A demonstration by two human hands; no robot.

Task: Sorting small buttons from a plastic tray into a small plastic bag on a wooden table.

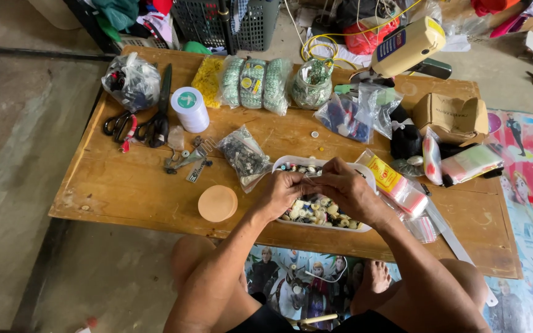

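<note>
From the head view, the left hand and right hand meet fingertip to fingertip over the white tray, pinching something tiny, perhaps a clear bag; light, slippery, best gripped by its edges.

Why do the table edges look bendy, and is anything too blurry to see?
Head view: the wide lens bows the wooden table at its edges; soft, even daylight, faint shadows, no strong glare; the left hand and right hand are sharp, but whatever they pinch over the white tray is too small to tell.
</note>
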